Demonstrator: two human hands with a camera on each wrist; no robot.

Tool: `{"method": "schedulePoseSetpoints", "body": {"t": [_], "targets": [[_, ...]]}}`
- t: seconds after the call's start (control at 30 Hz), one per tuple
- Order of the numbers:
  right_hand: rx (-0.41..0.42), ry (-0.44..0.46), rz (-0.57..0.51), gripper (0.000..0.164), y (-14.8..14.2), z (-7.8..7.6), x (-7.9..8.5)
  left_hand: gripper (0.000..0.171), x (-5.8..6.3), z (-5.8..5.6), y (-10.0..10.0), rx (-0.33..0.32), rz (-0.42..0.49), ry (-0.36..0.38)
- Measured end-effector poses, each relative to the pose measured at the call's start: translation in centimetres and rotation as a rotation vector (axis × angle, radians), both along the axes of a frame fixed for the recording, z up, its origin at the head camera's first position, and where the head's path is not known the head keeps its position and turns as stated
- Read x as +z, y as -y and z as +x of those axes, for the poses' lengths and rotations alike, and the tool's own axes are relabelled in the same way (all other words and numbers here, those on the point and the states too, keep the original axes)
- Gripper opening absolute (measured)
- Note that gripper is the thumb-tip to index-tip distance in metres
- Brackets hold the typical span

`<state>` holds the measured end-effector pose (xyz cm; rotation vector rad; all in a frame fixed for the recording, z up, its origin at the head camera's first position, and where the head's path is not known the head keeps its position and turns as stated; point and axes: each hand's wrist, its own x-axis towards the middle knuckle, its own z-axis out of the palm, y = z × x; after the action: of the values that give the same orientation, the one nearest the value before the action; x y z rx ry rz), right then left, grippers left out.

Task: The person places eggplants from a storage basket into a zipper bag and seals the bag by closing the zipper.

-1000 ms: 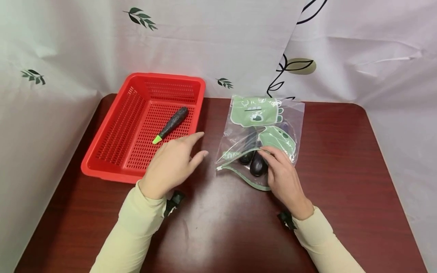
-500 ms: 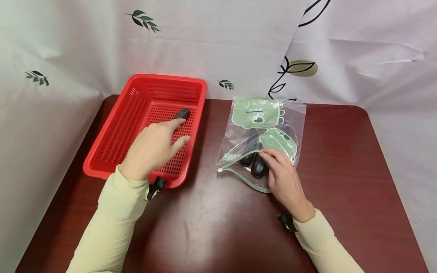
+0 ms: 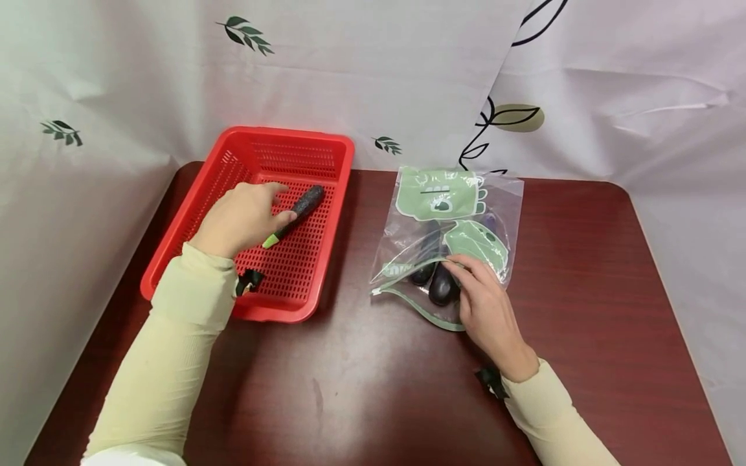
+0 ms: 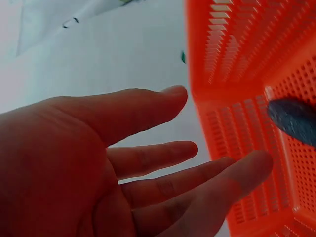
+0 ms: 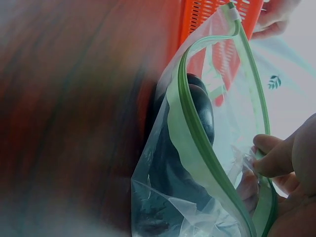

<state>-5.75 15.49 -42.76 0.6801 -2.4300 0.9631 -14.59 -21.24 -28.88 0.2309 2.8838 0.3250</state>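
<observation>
My left hand (image 3: 239, 219) hangs over the red basket (image 3: 285, 314), fingers spread and holding nothing. Under the thumb, as the head view sees it, lies a long dark vegetable with a bright green tip, like a zucchini (image 3: 309, 202). In the left wrist view a gap shows between the fingers and that zucchini (image 4: 295, 118). With thumb and fingers my right hand (image 3: 489, 310) pinches one lip of a clear zip bag (image 3: 440, 194) with green print, keeping its mouth apart. Glossy dark rounded vegetables, perhaps eggplants (image 5: 200, 106), lie inside, partly hidden by the print.
A dark red-brown wooden table (image 3: 350, 388) carries both the basket and the bag. White cloth (image 3: 373, 77) with leaf prints hangs behind the table and at its sides. The slider (image 3: 376, 291) sits at the left end of the bag's zip.
My left hand has moved left and forward from beside the basket to over it, passing across the zucchini. My right hand stays on the bag's lip; the bag lies as before.
</observation>
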Motion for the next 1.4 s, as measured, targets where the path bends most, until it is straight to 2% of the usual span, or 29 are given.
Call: {"method": "schedulePoseSetpoints", "body": {"t": [0.4, 0.7, 1.1, 1.4], "targets": [[-0.008, -0.001, 0.014, 0.046, -0.1, 0.0, 0.1, 0.061, -0.9, -3.0, 1.3, -0.021, -0.038, 0.076], [-0.01, -0.008, 0.02, 0.048, -0.1, 0.1, 0.2, 0.064, -2.6, -4.7, 1.9, -0.02, -0.052, 0.149], [-0.006, -0.007, 0.025, 0.048, 0.0, 0.0, 0.2, 0.063, -4.8, -5.3, 3.3, -0.013, -0.073, 0.237], [-0.005, -0.014, 0.03, 0.047, 0.1, 0.1, 0.2, 0.05, -6.7, -5.4, 3.9, -0.061, -0.077, 0.271]]}}
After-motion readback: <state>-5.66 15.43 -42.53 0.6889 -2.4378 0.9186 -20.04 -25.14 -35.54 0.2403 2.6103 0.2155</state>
